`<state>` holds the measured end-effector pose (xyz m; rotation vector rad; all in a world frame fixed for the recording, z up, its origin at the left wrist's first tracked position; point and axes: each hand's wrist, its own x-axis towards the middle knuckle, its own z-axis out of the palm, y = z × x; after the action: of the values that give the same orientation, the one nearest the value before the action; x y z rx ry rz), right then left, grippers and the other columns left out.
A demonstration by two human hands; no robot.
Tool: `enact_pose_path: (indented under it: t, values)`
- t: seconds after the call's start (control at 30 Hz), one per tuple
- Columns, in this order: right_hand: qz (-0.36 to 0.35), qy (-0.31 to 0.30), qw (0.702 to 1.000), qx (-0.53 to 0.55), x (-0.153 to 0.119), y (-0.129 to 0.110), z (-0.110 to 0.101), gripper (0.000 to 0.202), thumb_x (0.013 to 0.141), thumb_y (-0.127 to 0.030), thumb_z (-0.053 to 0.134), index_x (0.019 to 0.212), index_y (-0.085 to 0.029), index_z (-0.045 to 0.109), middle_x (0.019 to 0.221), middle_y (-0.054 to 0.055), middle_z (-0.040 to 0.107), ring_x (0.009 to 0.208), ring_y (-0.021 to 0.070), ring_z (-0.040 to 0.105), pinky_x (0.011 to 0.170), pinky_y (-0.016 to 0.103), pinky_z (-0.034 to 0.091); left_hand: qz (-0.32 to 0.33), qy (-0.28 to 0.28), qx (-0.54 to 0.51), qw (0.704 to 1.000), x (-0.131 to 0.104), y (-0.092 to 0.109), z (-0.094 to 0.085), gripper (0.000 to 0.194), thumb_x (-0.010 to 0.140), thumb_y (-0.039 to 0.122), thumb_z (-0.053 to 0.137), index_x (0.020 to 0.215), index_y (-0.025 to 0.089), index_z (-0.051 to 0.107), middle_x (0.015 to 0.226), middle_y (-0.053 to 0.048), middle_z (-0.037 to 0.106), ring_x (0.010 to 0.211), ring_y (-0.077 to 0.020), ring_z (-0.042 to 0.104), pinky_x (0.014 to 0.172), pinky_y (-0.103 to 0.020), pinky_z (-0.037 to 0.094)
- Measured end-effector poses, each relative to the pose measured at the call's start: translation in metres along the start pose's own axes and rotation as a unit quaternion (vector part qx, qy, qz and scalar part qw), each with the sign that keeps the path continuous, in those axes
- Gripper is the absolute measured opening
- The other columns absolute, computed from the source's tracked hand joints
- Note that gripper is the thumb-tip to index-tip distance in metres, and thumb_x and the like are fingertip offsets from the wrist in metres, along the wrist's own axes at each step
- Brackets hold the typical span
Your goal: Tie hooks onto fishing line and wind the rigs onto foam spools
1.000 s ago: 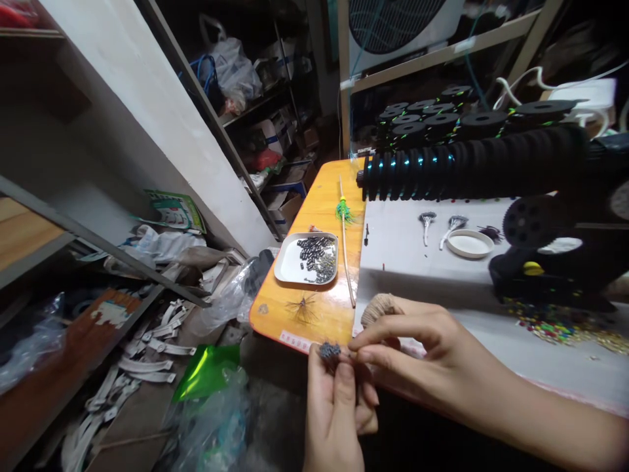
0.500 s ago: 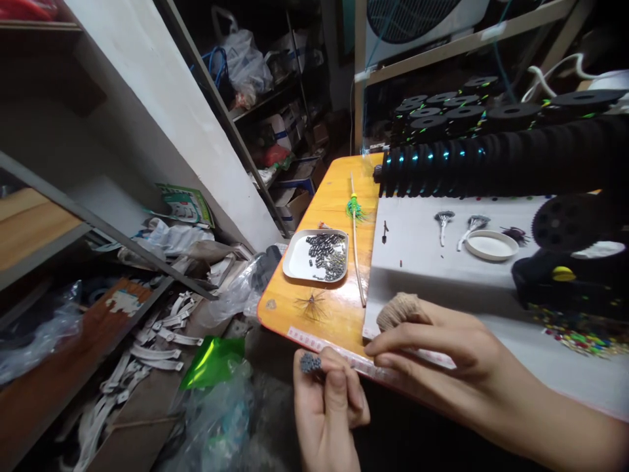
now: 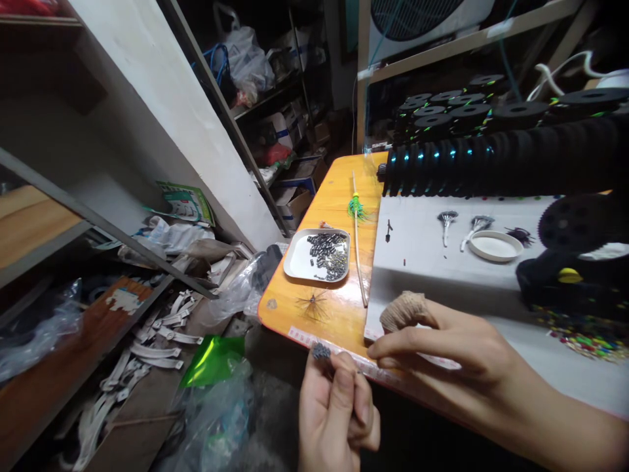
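My left hand (image 3: 337, 410) is closed in front of the table's near edge, gripping a small bundle of grey strands (image 3: 322, 352) whose tips stick up beside the index finger. To its right is my right hand (image 3: 457, 357), thumb and fingertips pressed together over the table edge. Whatever is in that pinch, if anything, is too small to make out. A tan cloth wrap (image 3: 403, 312) covers one finger of the right hand. Just beyond the left hand, a spidery tuft of thin brown strands (image 3: 313, 305) lies on the yellow table (image 3: 275, 318).
A white tray (image 3: 295, 265) holds many small dark metal pieces. Beside it lies a thin stick (image 3: 358, 255) with a green tuft. Grey-topped bundles (image 3: 447, 219), a round white dish (image 3: 496, 246), black spools (image 3: 521, 115) and colourful beads (image 3: 584, 337) occupy the right side.
My left hand has shifted slightly right and up with the grey bundle, and its fingers have turned a little. The right hand has stayed nearly in place, its fingertips still together.
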<state>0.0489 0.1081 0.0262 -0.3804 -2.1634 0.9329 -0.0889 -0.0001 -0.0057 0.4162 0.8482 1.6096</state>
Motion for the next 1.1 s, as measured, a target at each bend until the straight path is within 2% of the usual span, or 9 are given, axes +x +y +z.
enact_pose_path:
  t: [0.2, 0.87, 1.1]
  values:
    - [0.001, 0.008, 0.999, -0.033, -0.0032, 0.0052, 0.0, 0.012, 0.084, -0.016, 0.067, 0.094, -0.021, 0.073, 0.086, 0.005, 0.056, 0.074, 0.0147, 0.058, 0.059, 0.022, 0.049, -0.026, -0.019, -0.015, 0.999, 0.0009, 0.0011, -0.0023, 0.029, 0.086, 0.044, 0.068, 0.085, 0.02, 0.052, 0.056, 0.009, 0.045, 0.039, 0.0015, 0.013, 0.036, -0.009, 0.02]
    - [-0.006, 0.008, 0.999, -0.031, -0.0046, 0.0042, -0.0007, 0.015, 0.084, -0.013, 0.067, 0.095, -0.021, 0.072, 0.086, 0.004, 0.054, 0.075, 0.0129, 0.056, 0.061, 0.021, 0.047, -0.027, -0.013, -0.023, 0.999, 0.001, 0.0021, 0.0012, 0.031, 0.084, 0.043, 0.07, 0.08, 0.02, 0.05, 0.055, 0.01, 0.045, 0.039, 0.0011, 0.014, 0.035, -0.008, 0.02]
    - [-0.007, 0.015, 0.999, 0.036, -0.0055, 0.0042, 0.0059, 0.02, 0.087, -0.013, 0.065, 0.102, -0.023, 0.073, 0.09, 0.004, 0.057, 0.08, 0.0122, 0.059, 0.066, 0.019, 0.048, -0.037, 0.006, -0.01, 0.999, 0.001, -0.0011, 0.0047, 0.033, 0.08, 0.048, 0.073, 0.084, 0.021, 0.054, 0.052, 0.01, 0.044, 0.038, 0.0011, 0.013, 0.036, -0.009, 0.018]
